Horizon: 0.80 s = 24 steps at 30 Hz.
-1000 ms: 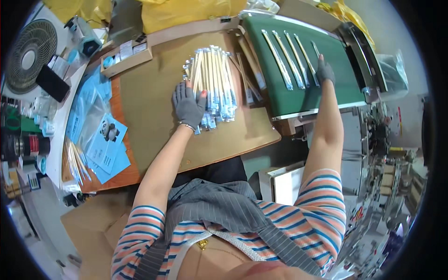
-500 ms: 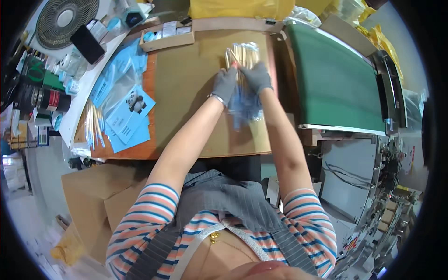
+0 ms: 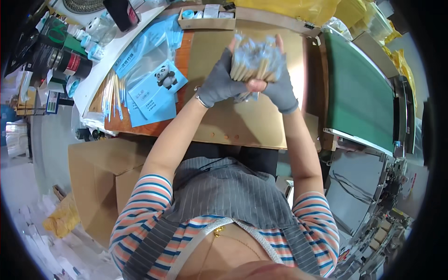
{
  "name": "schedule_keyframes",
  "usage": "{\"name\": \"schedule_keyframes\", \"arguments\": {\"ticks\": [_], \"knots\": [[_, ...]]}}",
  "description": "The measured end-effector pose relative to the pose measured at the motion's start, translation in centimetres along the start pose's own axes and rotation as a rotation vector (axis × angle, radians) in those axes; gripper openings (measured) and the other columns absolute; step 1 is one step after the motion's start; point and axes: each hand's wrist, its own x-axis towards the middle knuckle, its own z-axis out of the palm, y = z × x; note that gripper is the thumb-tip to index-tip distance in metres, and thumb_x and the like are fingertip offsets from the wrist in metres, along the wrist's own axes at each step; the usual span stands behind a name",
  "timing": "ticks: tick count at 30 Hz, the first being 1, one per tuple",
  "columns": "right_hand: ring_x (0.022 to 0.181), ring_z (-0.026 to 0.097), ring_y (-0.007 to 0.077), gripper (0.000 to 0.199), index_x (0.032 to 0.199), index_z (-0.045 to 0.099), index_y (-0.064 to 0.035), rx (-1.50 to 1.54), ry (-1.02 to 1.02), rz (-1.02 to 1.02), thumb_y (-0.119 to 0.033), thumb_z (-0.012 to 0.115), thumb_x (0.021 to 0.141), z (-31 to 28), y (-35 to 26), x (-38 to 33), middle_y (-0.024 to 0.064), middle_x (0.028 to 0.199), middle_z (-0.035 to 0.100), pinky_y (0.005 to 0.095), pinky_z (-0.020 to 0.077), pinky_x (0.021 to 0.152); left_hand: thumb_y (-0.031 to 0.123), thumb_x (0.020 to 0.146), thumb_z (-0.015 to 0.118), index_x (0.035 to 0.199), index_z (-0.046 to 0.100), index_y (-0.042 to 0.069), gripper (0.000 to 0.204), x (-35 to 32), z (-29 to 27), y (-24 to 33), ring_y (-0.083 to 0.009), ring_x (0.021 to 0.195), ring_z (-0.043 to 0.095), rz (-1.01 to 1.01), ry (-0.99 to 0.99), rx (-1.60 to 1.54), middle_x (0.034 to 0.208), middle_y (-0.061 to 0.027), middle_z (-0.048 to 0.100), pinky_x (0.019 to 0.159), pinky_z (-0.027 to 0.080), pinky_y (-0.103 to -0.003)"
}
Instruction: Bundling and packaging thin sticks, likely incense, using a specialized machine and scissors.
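Note:
A thick bundle of wrapped chopsticks [image 3: 255, 63], pale wooden sticks in clear and bluish film, is held up over the cardboard-covered table. My left hand [image 3: 221, 80], in a grey glove with bare fingertips, is closed around the bundle's left side. Gloved the same way, my right hand [image 3: 283, 88] grips it from the right. The thumbs meet at the near side, below the stick ends, which point toward me. Some fingers are hidden behind the bundle.
Blue panda-printed bags [image 3: 156, 88] lie at the table's left, beside loose wrapped chopsticks [image 3: 112, 95]. A small open box [image 3: 206, 23] stands at the back. To the right is a green conveyor belt [image 3: 359, 88]. A large cardboard box [image 3: 100, 163] sits below left.
Both hands have turned the bundle from lying lengthwise to being held up, ends toward me. The view has shifted, so the table appears farther right and higher.

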Motion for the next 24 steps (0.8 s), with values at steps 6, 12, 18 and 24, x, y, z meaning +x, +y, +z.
{"name": "schedule_keyframes", "arguments": {"ticks": [6, 12, 18, 24], "knots": [[0.111, 0.052, 0.0187, 0.086, 0.140, 0.030, -0.0026, -0.067, 0.111, 0.156, -0.010, 0.076, 0.069, 4.5, -1.5, -2.2, 0.0111, 0.126, 0.050, 0.0319, 0.0447, 0.092, 0.021, 0.064, 0.082, 0.116, 0.054, 0.003, 0.061, -2.7, -0.6, 0.5, -0.0157, 0.095, 0.059, -0.171, -0.145, 0.197, 0.103, -0.0050, 0.062, 0.085, 0.048, -0.031], [0.086, 0.062, 0.0250, 0.049, 0.124, 0.049, 0.0040, 0.163, -0.156, 0.505, -0.010, 0.063, 0.080, 5.3, -2.0, -4.6, 0.0154, 0.092, 0.063, 0.0356, 0.0524, 0.070, 0.020, 0.069, 0.076, 0.112, 0.057, 0.004, 0.050, -11.7, 2.6, 2.7, -0.0163, 0.091, 0.058, -0.518, -0.191, -0.678, 0.098, -0.0048, 0.062, 0.085, 0.047, -0.030], [0.076, 0.061, 0.0262, 0.023, 0.077, 0.056, -0.0017, 0.258, -0.243, 0.681, -0.024, 0.062, 0.079, 4.7, 2.9, -7.8, 0.0088, 0.071, 0.057, 0.0396, 0.0530, 0.069, 0.039, 0.076, 0.071, 0.109, 0.059, 0.003, 0.050, -14.3, -5.3, 1.4, -0.0193, 0.096, 0.057, -0.627, -0.012, 0.517, 0.101, -0.0114, 0.062, 0.085, 0.045, -0.032], [0.077, 0.062, 0.0230, 0.022, 0.081, 0.060, -0.0012, 0.388, -0.140, 0.634, -0.023, 0.061, 0.080, 5.8, 2.8, -8.1, 0.0084, 0.072, 0.061, 0.0341, 0.0501, 0.075, 0.034, 0.077, 0.068, 0.102, 0.060, 0.005, 0.039, -19.2, -17.5, -5.3, -0.0244, 0.094, 0.060, 0.003, 0.326, 1.802, 0.099, -0.0116, 0.063, 0.082, 0.048, -0.035]]}}
